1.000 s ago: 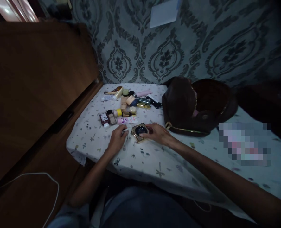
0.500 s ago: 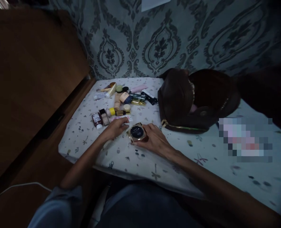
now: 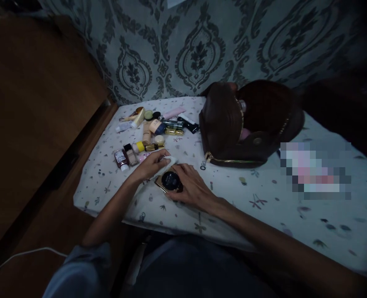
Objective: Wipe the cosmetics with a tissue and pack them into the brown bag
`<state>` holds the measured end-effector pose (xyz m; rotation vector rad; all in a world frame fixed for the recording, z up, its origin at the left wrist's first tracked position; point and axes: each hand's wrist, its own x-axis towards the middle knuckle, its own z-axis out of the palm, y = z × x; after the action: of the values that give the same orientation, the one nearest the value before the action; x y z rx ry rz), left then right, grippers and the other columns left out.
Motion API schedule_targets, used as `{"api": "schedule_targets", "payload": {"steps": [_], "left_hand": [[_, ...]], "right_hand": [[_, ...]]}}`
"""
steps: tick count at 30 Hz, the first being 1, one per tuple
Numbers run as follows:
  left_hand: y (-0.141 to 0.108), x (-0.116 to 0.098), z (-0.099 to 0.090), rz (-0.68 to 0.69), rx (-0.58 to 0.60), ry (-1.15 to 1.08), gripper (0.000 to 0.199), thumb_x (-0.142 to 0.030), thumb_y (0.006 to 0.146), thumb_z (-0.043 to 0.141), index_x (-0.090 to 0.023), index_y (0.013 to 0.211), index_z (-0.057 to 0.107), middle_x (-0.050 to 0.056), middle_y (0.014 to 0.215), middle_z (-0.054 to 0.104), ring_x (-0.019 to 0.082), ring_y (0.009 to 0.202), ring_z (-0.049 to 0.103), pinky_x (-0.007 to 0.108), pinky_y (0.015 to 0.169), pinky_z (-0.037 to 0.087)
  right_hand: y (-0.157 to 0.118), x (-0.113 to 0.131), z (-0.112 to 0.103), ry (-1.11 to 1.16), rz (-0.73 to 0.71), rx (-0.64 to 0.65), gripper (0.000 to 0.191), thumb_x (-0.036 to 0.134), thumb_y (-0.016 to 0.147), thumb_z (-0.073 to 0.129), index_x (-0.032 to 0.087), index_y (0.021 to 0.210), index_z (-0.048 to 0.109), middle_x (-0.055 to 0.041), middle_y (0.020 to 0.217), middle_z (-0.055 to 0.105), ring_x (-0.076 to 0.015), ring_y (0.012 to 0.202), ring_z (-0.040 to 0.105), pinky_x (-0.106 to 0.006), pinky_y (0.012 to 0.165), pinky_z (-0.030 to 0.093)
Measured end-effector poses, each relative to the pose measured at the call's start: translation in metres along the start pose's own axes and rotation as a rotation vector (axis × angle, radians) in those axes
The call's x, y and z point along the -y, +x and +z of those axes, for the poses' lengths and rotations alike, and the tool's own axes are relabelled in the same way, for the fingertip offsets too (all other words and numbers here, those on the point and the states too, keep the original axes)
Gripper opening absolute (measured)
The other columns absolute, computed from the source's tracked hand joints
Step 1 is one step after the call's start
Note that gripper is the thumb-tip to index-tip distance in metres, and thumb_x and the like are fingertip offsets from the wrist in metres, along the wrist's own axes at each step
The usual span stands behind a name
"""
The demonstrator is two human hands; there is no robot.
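No text, brand or number can be read with certainty. The round black face of a gold-edged compact [image 3: 171,181] carries small, pale lines of print, tilted and too small to make out. A dark red bottle [image 3: 121,159] has a pale label with dark marks, also illegible. Faint marks on a peach-and-navy container [image 3: 157,126] are too tiny to read. At right, a pixelated patch [image 3: 316,169] shows coloured blocks and no legible lettering.

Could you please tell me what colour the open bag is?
The bag is dark brown, seen best in the head view.
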<state>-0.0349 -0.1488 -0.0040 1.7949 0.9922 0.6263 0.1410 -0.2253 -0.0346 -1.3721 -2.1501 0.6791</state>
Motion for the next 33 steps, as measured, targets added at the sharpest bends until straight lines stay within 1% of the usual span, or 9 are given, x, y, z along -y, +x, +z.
{"api": "schedule_targets", "payload": {"steps": [4, 7, 10, 14, 17, 21, 27, 30, 33], "left_hand": [[-0.015, -0.011, -0.002, 0.099, -0.076, 0.050, 0.018, -0.035, 0.086, 0.055, -0.018, 0.088, 0.054, 0.000, 0.082, 0.055, 0.016, 0.080, 0.052, 0.027, 0.076, 0.042], [-0.030, -0.019, -0.003, 0.126, -0.107, 0.170, 0.016, -0.034, 0.090, 0.051, -0.018, 0.091, 0.055, 0.000, 0.083, 0.056, 0.017, 0.081, 0.053, 0.027, 0.076, 0.042], [-0.042, -0.027, 0.001, 0.115, -0.118, 0.327, 0.016, -0.032, 0.092, 0.049, -0.019, 0.095, 0.057, 0.000, 0.082, 0.060, 0.017, 0.078, 0.054, 0.026, 0.071, 0.042], [-0.048, -0.041, 0.019, 0.218, -0.122, 0.510, 0.015, -0.028, 0.095, 0.048, -0.020, 0.101, 0.060, 0.003, 0.091, 0.067, 0.019, 0.085, 0.060, 0.030, 0.080, 0.045], [-0.049, -0.048, 0.034, 0.352, -0.062, 0.676, 0.019, -0.020, 0.097, 0.041, -0.020, 0.103, 0.059, 0.007, 0.100, 0.068, 0.023, 0.097, 0.061, 0.035, 0.089, 0.044], [-0.051, -0.041, 0.034, 0.382, -0.100, 0.771, 0.019, -0.018, 0.097, 0.041, -0.019, 0.102, 0.059, 0.009, 0.099, 0.069, 0.024, 0.096, 0.060, 0.037, 0.087, 0.044], [-0.058, -0.012, 0.018, 0.144, -0.341, 0.432, 0.012, -0.026, 0.095, 0.048, -0.019, 0.098, 0.057, 0.003, 0.086, 0.063, 0.016, 0.077, 0.057, 0.027, 0.072, 0.044], [-0.061, 0.002, 0.020, 0.072, -0.374, 0.148, 0.015, -0.033, 0.093, 0.051, -0.019, 0.091, 0.055, -0.002, 0.076, 0.056, 0.012, 0.065, 0.050, 0.023, 0.061, 0.039], [-0.063, 0.011, 0.027, 0.045, -0.384, -0.092, 0.022, -0.041, 0.091, 0.055, -0.019, 0.087, 0.052, -0.003, 0.073, 0.053, 0.011, 0.063, 0.048, 0.021, 0.059, 0.039]], "right_hand": [[-0.005, 0.004, -0.001, 0.250, 0.037, -0.011, 0.076, 0.032, 0.069, 0.076, 0.022, 0.135, 0.040, -0.0107, 0.122, 0.056, -0.0285, 0.110, 0.055, -0.042, 0.091, 0.047], [-0.007, 0.000, -0.001, 0.480, 0.148, -0.082, 0.083, 0.031, 0.067, 0.077, 0.022, 0.137, 0.034, -0.0068, 0.110, 0.059, -0.0209, 0.086, 0.062, -0.036, 0.077, 0.051], [-0.006, -0.004, 0.000, 0.612, 0.199, -0.138, 0.083, 0.029, 0.063, 0.077, 0.022, 0.134, 0.033, 0.0002, 0.091, 0.059, -0.0161, 0.069, 0.060, -0.030, 0.064, 0.050], [-0.005, 0.002, -0.005, 0.570, 0.180, -0.148, 0.080, 0.027, 0.065, 0.074, 0.024, 0.135, 0.034, 0.0056, 0.074, 0.056, -0.0170, 0.066, 0.059, -0.029, 0.064, 0.048], [-0.005, 0.009, -0.009, 0.496, 0.197, -0.134, 0.085, 0.021, 0.065, 0.071, 0.023, 0.140, 0.030, 0.0044, 0.074, 0.058, -0.0172, 0.062, 0.058, -0.031, 0.065, 0.047], [-0.005, 0.007, -0.007, 0.542, 0.186, -0.154, 0.093, 0.024, 0.066, 0.070, 0.020, 0.147, 0.024, 0.0030, 0.077, 0.056, -0.0171, 0.064, 0.056, -0.031, 0.065, 0.046], [-0.003, -0.006, -0.001, 0.751, 0.241, -0.184, 0.088, 0.033, 0.069, 0.070, 0.019, 0.146, 0.029, 0.0041, 0.076, 0.049, -0.0161, 0.069, 0.052, -0.030, 0.066, 0.046], [-0.002, -0.009, -0.004, 0.895, 0.357, -0.221, 0.080, 0.037, 0.069, 0.072, 0.018, 0.141, 0.040, -0.0001, 0.084, 0.055, -0.0178, 0.076, 0.057, -0.033, 0.072, 0.049], [0.000, -0.009, -0.007, 1.028, 0.451, -0.268, 0.070, 0.036, 0.068, 0.075, 0.019, 0.132, 0.051, -0.0020, 0.087, 0.061, -0.0184, 0.080, 0.061, -0.034, 0.076, 0.052]]}}
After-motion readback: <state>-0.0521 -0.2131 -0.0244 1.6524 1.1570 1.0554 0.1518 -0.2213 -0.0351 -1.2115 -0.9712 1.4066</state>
